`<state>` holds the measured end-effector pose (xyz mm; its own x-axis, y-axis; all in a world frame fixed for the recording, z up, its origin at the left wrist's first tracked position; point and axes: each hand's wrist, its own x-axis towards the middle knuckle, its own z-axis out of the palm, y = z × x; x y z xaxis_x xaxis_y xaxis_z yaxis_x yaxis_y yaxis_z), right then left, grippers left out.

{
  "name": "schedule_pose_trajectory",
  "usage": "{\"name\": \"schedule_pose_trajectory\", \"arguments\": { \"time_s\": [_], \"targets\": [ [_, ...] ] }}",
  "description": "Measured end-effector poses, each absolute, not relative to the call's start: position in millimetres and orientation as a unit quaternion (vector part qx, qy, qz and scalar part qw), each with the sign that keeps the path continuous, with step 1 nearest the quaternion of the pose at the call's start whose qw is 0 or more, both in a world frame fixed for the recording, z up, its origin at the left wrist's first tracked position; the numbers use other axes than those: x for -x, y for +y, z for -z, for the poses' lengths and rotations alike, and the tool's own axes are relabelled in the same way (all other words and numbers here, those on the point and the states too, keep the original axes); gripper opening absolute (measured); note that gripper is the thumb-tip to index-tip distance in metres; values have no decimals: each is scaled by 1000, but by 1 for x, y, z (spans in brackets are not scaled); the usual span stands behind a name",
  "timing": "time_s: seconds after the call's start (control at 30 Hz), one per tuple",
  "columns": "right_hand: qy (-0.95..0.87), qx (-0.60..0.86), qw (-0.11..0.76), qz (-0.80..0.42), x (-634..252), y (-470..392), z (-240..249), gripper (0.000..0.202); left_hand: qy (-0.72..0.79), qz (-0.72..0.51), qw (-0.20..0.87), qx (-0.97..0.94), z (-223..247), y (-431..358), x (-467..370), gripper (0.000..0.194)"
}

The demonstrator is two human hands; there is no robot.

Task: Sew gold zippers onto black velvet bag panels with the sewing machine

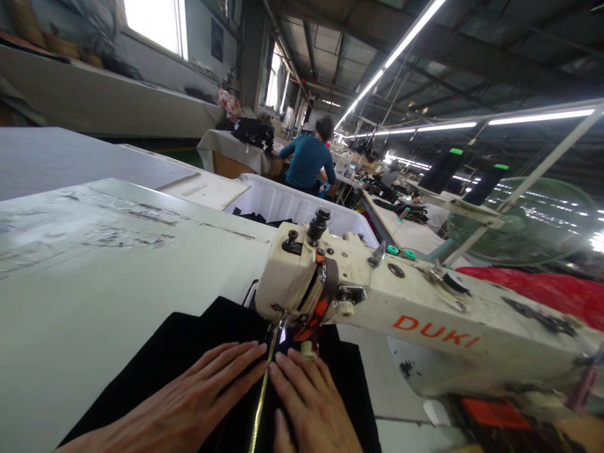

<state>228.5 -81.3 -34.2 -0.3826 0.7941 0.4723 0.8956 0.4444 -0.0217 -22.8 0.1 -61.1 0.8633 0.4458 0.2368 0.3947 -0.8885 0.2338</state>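
Note:
Black fabric [174,352] lies on the sewing table, its far part under the head of a white sewing machine [368,277]. My left hand [212,384] rests flat on the cloth, fingers stretched toward the needle area. On the other side, my right hand [311,396] also presses flat, fingertips just short of the presser foot. Between the two hands runs a shiny gold-coloured strip [259,409], perhaps a zipper or trim, leading up to the needle. A small lamp lights the spot by the needle. The needle itself is hard to make out.
Behind the machine stands a white plastic bin [264,192] with dark cloth pieces inside. The pale tabletop [94,264] extends left. Black thread cones [441,171], a green fan [523,220] and red material [542,289] are at right. A person in a teal top [309,160] sits farther off.

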Motion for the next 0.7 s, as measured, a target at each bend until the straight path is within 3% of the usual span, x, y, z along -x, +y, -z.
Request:
{"name": "schedule_pose_trajectory", "arguments": {
  "time_s": [0.7],
  "targets": [
    [-843,483,184,147,-231,-76,32,63,213,-114,41,-970,52,-1,20,97]
  ]
}}
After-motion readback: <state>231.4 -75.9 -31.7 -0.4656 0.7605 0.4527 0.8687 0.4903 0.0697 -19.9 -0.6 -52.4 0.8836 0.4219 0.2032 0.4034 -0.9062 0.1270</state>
